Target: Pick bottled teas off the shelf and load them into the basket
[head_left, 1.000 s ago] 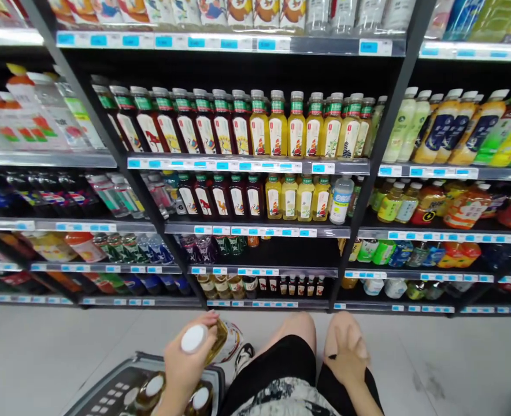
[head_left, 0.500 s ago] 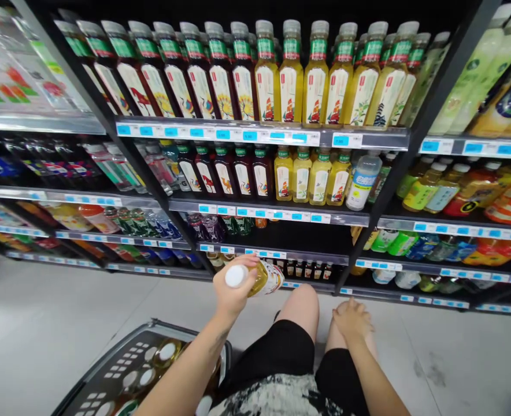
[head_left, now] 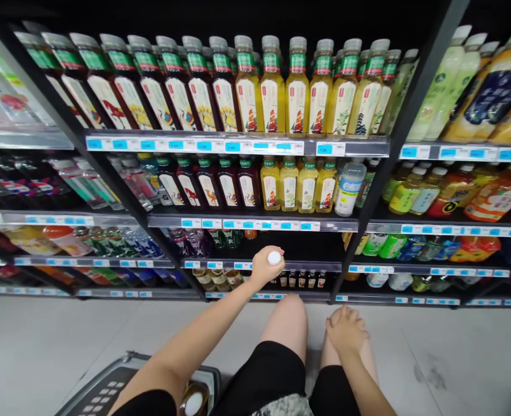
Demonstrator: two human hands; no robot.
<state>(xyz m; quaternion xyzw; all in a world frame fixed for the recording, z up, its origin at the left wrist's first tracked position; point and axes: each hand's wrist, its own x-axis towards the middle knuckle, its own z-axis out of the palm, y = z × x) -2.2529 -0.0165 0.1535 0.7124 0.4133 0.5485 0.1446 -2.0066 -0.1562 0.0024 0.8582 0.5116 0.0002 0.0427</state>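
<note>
My left hand [head_left: 262, 269] is wrapped round the top of a drink bottle [head_left: 274, 257]. Only its white cap shows; the body is hidden beneath my fist. It is stretched forward in front of the low shelf [head_left: 311, 257] of the rack. My right hand [head_left: 346, 330] lies on my right knee with its fingers spread and holds nothing. At lower left stands a dark shopping basket [head_left: 121, 364], partly covered by my left arm, with a white-capped bottle [head_left: 193, 403] inside.
Dark tea bottles [head_left: 203, 104] and yellow tea bottles [head_left: 296, 104] line the top shelf. Smaller bottles [head_left: 229, 188] fill the shelf below. Black uprights [head_left: 374, 185] divide the rack. Dark cans [head_left: 190, 242] stand at the low shelf's left. Grey floor [head_left: 446, 358] spreads at right.
My left hand has reached forward and right with the bottle, which has turned so its label is out of sight. The view has shifted. My right hand stays on the knee.
</note>
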